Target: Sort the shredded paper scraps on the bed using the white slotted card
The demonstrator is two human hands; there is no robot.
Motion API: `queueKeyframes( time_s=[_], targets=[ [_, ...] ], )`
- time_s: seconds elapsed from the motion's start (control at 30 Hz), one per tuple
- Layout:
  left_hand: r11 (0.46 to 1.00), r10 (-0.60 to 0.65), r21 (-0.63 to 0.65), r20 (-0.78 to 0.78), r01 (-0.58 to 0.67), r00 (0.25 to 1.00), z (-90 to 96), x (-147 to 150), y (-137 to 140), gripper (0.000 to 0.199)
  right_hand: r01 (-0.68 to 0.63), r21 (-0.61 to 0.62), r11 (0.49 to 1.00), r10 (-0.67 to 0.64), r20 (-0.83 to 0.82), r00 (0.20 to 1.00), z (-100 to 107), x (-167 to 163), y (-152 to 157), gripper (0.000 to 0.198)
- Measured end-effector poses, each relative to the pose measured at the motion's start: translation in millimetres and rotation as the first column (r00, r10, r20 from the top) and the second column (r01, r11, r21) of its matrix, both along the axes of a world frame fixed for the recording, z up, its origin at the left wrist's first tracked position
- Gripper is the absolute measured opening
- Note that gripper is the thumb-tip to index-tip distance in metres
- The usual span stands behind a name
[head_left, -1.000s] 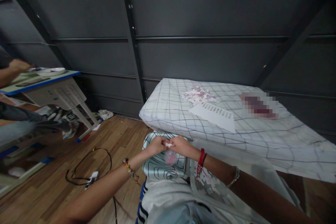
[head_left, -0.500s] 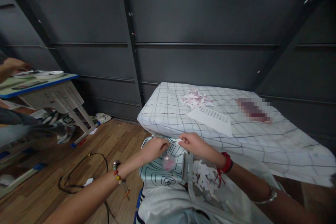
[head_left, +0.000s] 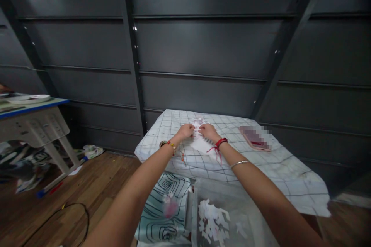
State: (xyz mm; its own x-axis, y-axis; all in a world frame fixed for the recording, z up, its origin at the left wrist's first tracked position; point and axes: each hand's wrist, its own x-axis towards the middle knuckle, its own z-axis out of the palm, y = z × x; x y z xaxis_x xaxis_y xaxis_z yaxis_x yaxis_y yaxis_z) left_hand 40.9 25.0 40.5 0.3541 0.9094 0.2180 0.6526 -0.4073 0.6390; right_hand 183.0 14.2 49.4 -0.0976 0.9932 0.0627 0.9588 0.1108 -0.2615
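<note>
Both my hands reach over the checked cloth, close together at a pile of small white and pinkish paper pieces (head_left: 198,122). My left hand (head_left: 185,131), with its fingers pinched, is at the pile's left side. My right hand (head_left: 209,132) also has its fingertips pinched, just to the right. What either pinch holds is too small to make out. Under and in front of the hands lies a white sheet with dark marks (head_left: 203,146), partly covered by my right hand. Nearer me, a translucent bin (head_left: 194,216) contains loose white paper pieces (head_left: 213,220).
A phone (head_left: 252,139), partly pixelated, lies right on the checked cloth (head_left: 290,177). Left of the bin is a teal patterned cloth (head_left: 153,208) with a blurred pink thing (head_left: 170,206). A blue-edged desk (head_left: 31,112) stands left; a black cable (head_left: 87,216) lies on the floor.
Both hands have moved forward from above the teal cloth to the paper pile. The view has shifted, and more of the bin shows. The white piece in my right hand is no longer distinct.
</note>
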Motion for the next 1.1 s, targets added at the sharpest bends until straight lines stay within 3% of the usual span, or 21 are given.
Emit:
queueKeyframes(
  time_s=[0.17, 0.33, 0.6, 0.83, 0.97, 1.1],
  targets=[
    [0.988, 0.111, 0.129, -0.22, -0.084, 0.969, -11.5, -26, 6, 0.026, 0.05, 0.009, 0.999, -0.05, 0.044, 0.998, -12, 33, 1, 0.034],
    [0.971, 0.156, 0.229, -0.36, -0.075, 0.92, -26.8, -51, -4, 0.024, 0.018, -0.113, 0.993, -0.011, 0.064, 0.998, -10, 64, -9, 0.036],
    [0.918, 0.326, 0.359, -0.436, -0.17, 0.839, -40.7, -62, -15, 0.03, 0.012, -0.3, 0.954, 0.006, 0.059, 0.998, -2, 76, -3, 0.034],
    [0.911, 0.371, 0.345, -0.441, -0.227, 0.817, -37.5, -59, -18, 0.03, 0.051, -0.397, 0.916, -0.047, 0.02, 0.999, -6, 84, -2, 0.037],
    [0.907, 0.383, 0.341, -0.428, -0.245, 0.819, -37.1, -59, -18, 0.029, 0.011, -0.372, 0.928, -0.042, -0.076, 0.996, 2, 90, -9, 0.031],
    [0.903, 0.396, 0.341, -0.422, -0.263, 0.816, -36.8, -59, -19, 0.03, -0.072, -0.227, 0.971, 0.028, -0.193, 0.981, 22, 99, -15, 0.028]
  ],
)
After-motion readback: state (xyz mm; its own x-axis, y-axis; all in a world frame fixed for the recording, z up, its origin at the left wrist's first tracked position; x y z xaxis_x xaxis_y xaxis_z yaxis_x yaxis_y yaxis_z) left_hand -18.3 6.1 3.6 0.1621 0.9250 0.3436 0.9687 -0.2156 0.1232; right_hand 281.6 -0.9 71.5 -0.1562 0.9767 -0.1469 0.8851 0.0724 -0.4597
